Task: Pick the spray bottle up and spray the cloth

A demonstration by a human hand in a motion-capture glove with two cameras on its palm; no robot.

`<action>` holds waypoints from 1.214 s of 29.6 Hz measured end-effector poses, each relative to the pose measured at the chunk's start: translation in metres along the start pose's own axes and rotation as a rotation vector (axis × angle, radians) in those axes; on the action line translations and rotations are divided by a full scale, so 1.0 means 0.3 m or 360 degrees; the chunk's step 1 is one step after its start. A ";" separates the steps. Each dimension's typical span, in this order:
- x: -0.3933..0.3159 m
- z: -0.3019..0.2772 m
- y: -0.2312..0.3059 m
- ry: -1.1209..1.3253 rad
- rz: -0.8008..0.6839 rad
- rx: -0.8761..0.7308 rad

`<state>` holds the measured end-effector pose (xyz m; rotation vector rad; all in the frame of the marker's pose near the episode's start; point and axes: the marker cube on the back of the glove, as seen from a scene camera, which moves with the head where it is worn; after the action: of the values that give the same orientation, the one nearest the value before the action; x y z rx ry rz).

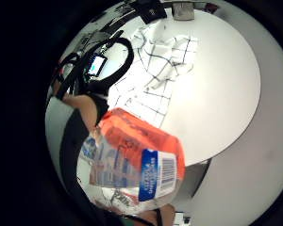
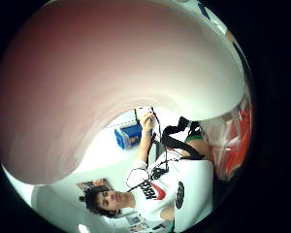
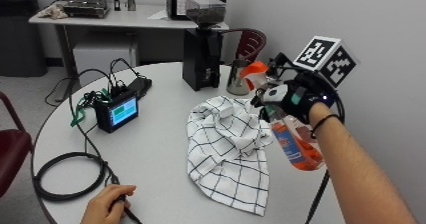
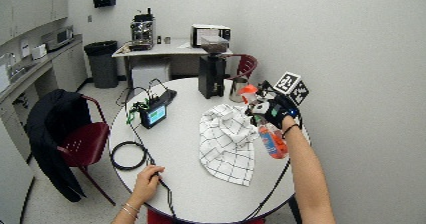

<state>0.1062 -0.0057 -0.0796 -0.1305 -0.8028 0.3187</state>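
My gloved right hand [image 3: 293, 98] holds a spray bottle [image 3: 293, 144] lifted above the round white table [image 3: 160, 154], fingers curled around its neck. The bottle is clear with orange liquid, a blue-and-white label and an orange-and-white spray head [image 3: 253, 73] that points left, over the cloth. The white cloth with a black grid [image 3: 229, 149] lies crumpled on the table just left of and below the bottle. In the little finger side palm view the bottle [image 1: 137, 160] fills the near field with the cloth [image 1: 160, 70] on the table behind it. A thick pale finger [image 2: 111, 82] covers most of the thumb side view.
A black coffee grinder [image 3: 203, 44] and a metal jug [image 3: 237, 81] stand behind the cloth. A small device with a lit screen [image 3: 116, 111] and coiled black cables [image 3: 66, 176] lie at the table's left. The bare left hand [image 3: 106, 204] rests on a cable at the front edge.
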 end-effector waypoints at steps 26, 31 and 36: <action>-0.328 0.259 -0.048 -0.0467 -0.0706 0.0234; -0.310 0.458 -0.138 -0.0667 -0.0720 0.0138; -0.310 0.551 -0.179 -0.0717 -0.0699 0.0094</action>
<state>-0.0617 -0.0878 -0.0167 0.1805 -1.2380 -0.0504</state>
